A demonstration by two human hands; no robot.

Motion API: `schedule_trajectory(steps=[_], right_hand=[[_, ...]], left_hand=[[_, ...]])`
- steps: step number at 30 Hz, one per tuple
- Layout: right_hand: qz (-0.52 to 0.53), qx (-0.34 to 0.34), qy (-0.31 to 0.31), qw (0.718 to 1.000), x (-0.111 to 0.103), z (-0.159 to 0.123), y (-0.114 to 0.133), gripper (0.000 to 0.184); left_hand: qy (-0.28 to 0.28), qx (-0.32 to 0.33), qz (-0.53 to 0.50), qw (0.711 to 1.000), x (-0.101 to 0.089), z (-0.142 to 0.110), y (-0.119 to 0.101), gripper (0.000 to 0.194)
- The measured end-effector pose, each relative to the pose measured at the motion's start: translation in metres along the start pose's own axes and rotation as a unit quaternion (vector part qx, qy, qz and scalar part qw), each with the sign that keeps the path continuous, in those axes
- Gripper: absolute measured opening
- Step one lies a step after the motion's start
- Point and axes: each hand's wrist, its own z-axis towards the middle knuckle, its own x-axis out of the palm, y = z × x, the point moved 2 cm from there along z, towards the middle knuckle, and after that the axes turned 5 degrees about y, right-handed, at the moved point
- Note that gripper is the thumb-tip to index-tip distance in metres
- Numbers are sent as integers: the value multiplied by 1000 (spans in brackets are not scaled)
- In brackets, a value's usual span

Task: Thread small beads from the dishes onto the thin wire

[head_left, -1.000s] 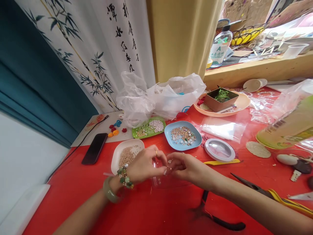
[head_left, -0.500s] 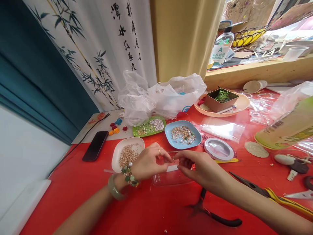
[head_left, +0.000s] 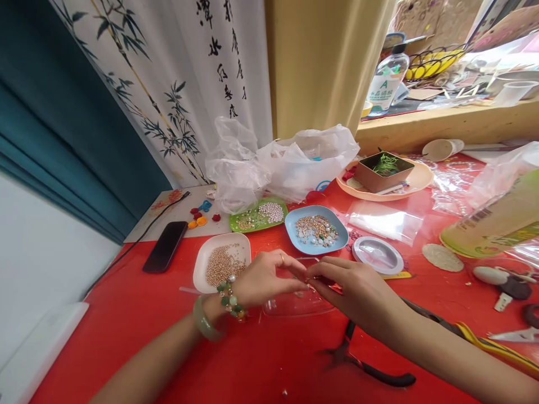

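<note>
Meeting above a clear tray [head_left: 297,306], left hand [head_left: 266,280] and right hand [head_left: 357,285], curled narrow, hold indiscernible, are best kept steady.

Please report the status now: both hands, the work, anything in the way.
Left hand and right hand close together over clear tray. Anything pinched: too small to tell. Black pliers near right hand, not blocking.

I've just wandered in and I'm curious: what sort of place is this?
Probably a craft or beading workspace: a blue dish of mixed beads, a pale dish of gold-coloured beads, and yellow-handled pliers.
</note>
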Motion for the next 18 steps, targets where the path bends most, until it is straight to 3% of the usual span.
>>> schedule_trajectory(steps=[4,11,15,18], right_hand=[[-34,-9,-15,999,-4,0,1,18],[-89,-45,-45,994,-11,-2,5,22],[-84,-70,-55,992,-22,1,11,22],[-50,-53,-80,994,-35,6,12,15]], left_hand=[[7,-19,-94,995,1,4,2,13],[40,-41,-266,962,5,6,-2,32],[60,-32,-241,968,6,6,-2,16],[62,-45,-203,976,5,6,3,13]])
